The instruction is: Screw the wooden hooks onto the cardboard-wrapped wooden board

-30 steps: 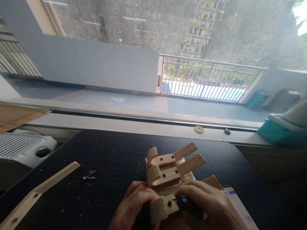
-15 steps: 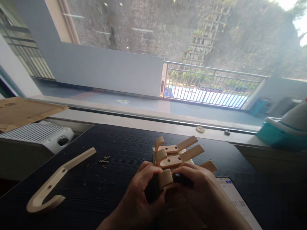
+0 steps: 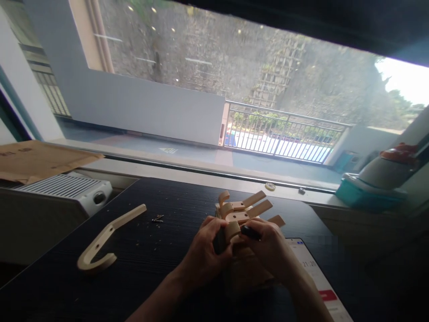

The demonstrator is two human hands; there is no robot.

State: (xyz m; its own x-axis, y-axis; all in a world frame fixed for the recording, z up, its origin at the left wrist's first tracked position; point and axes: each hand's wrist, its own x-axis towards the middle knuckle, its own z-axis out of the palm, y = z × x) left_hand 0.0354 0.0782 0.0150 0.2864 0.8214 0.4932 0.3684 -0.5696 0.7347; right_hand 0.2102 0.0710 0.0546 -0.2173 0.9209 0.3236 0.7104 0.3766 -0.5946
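A wooden rack piece with several curved hooks (image 3: 243,208) stands on the black table (image 3: 150,250). My left hand (image 3: 206,250) is closed round the nearest wooden hook (image 3: 232,231) and the board under it. My right hand (image 3: 270,248) grips a dark-handled screwdriver (image 3: 250,232), whose tip points into that hook. A loose wooden hook (image 3: 109,235) lies on the table to the left, apart from both hands.
Loose screws (image 3: 157,218) and wood crumbs lie left of the rack. A phone (image 3: 315,277) lies at my right wrist. A white heater (image 3: 63,190) and cardboard (image 3: 40,156) sit at the left; a teal-based object (image 3: 372,188) is on the sill at right.
The view has lifted and pulled back, so the whole loose hook and more of the window show. Both hands stay on the nearest hook with the screwdriver against it.
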